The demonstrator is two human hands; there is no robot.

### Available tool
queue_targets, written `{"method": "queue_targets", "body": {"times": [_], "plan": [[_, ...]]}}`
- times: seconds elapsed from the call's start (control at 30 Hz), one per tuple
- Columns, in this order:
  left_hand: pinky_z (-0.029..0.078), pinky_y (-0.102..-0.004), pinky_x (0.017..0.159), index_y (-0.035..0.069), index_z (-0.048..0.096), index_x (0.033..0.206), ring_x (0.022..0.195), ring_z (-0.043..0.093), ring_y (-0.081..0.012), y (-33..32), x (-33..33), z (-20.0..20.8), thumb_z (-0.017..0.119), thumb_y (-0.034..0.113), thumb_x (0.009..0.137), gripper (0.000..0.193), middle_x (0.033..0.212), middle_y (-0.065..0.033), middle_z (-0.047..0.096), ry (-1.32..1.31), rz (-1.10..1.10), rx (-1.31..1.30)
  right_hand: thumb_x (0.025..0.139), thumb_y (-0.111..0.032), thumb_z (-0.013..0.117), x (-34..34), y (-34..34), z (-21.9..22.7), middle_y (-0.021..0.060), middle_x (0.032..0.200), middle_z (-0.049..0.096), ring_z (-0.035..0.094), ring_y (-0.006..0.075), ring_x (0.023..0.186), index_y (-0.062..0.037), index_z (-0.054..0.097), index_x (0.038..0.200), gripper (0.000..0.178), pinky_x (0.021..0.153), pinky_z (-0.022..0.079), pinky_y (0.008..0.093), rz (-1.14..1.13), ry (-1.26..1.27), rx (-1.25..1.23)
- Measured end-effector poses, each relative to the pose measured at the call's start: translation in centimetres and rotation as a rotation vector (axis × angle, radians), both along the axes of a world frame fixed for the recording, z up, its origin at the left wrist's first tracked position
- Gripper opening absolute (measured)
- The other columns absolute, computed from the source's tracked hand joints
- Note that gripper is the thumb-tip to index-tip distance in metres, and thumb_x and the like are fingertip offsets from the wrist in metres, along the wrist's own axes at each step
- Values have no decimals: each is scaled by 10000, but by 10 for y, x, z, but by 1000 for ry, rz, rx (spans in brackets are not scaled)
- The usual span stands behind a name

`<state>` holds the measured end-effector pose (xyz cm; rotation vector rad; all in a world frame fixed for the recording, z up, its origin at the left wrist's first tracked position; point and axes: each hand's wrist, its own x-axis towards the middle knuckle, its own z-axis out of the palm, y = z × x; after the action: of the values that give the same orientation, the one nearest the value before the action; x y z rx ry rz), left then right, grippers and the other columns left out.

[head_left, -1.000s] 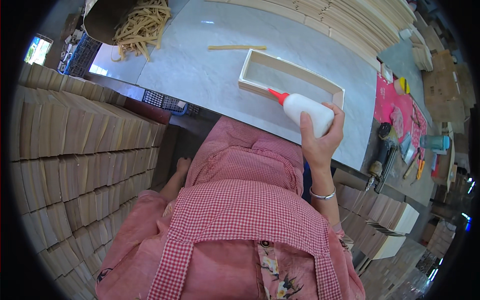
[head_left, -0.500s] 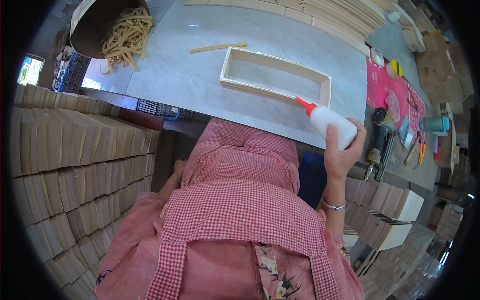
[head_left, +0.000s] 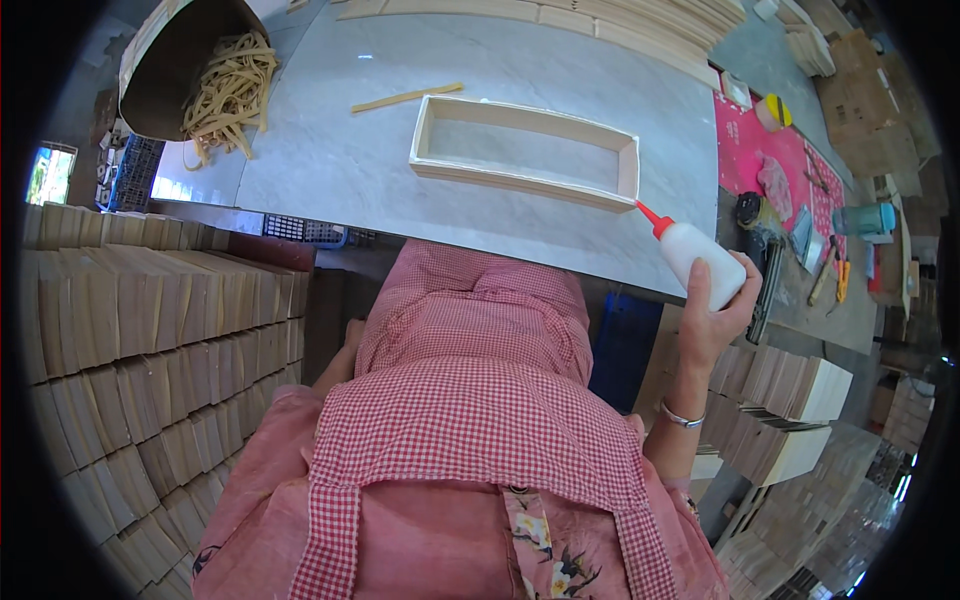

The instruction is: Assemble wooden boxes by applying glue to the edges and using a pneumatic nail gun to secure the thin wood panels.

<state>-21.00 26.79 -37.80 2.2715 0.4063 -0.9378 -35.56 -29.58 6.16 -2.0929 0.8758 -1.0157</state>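
Observation:
A white squeeze bottle with a red pointed nozzle is gripped in my right hand, thumb and fingers wrapped about its base. Its tip points up and left, at the near right corner of a pale wooden rectangular frame; whether it touches the wood I cannot tell. The frame lies on the grey marbled tabletop, which shows through its open middle. My left hand is down at my left side by the apron, its fingers hidden.
A thin wooden strip lies behind the frame. At far left, a tipped container spills tan rubbery bands. Wooden slats line the back. Tools and a tape roll sit right; stacked wood pieces stand left.
The bottle has moved right and slightly down with my right hand, its nozzle going from the frame's front edge to its near right corner. The whole view has shifted a little.

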Motion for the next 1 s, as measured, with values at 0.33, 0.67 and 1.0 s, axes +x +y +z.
{"method": "queue_targets", "body": {"times": [0.33,0.67,1.0], "plan": [[518,-439,724,-65,686,1142,873,679,-347,46,-16,-68,693,455,864,590,1056,-260,724,-118,-184,-108,864,-157,742,36,-43,-22,142,1099,581,567,246,964,-9,527,1169,401,902,482,356,-113,-182,116],[517,-448,770,-53,676,1163,895,666,-358,-6,16,-15,680,461,878,587,1086,-241,720,-75,-120,263,730,-284,800,120,-241,-44,126,884,560,553,282,785,-18,510,937,445,744,484,373,-382,102,-279],[526,-426,888,-64,649,1215,980,651,-345,-63,67,54,638,461,925,601,1160,-209,705,43,-584,369,810,-464,757,144,-310,-47,244,916,708,681,425,797,44,674,1029,560,733,546,479,-316,578,-109]]}}
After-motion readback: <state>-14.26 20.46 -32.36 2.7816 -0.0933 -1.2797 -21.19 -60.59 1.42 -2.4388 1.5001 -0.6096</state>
